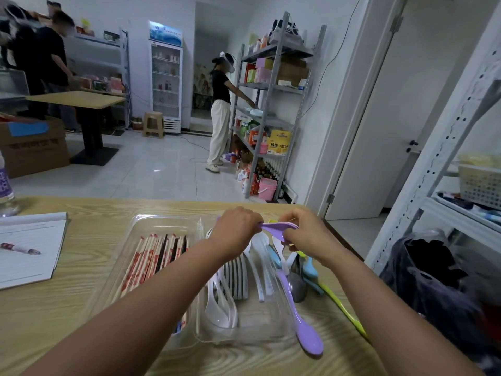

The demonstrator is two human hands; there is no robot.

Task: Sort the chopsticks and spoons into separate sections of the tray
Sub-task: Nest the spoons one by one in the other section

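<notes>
**Sorting mostly done; loose spoons remain**

Chopsticks (151, 256) fill the tray (135, 221)'s left section, white spoons (230, 289) the right one. Left hand (235, 229) and right hand (303, 232) both pinch a purple spoon (276, 227) over the tray. Coloured spoons (306, 270) lie at the counter (54, 321)'s lower right. Yellow box (279, 142), frame centre: print illegible.
</notes>
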